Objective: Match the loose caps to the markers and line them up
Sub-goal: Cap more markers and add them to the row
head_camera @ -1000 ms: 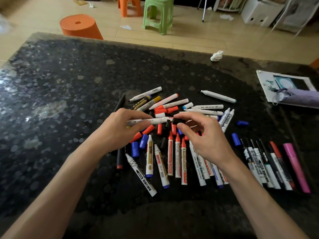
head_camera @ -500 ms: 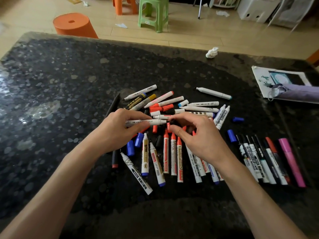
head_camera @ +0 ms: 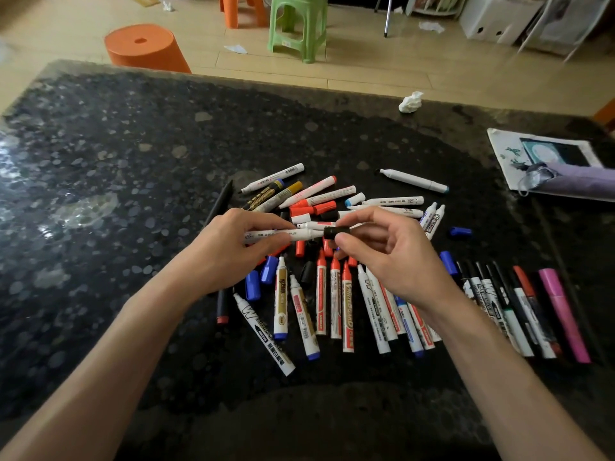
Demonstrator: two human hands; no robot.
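Two hands [head_camera: 226, 257] [head_camera: 396, 261], roughly thirty markers [head_camera: 335, 304], three plastic stools [head_camera: 298, 28].

White marker [head_camera: 289, 233]: mid-barrel hidden under the fingers of the left hand [head_camera: 226, 257]. Tip meets black cap [head_camera: 336, 232]; seated or not, cannot tell. Right hand [head_camera: 396, 261] covers the tops of several markers [head_camera: 347, 314] beneath. Label print too small to read. Purple pouch [head_camera: 582, 184] cut by right edge.

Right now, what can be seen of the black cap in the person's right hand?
The black cap is a short dark cylinder, plastic by its look, held roughly level above the table. The right hand pinches it between thumb and fingertips. Its end toward the left hand meets the tip end of the white marker, which that hand grips level. Whether the cap is pushed fully home cannot be told; fingers hide its far end.
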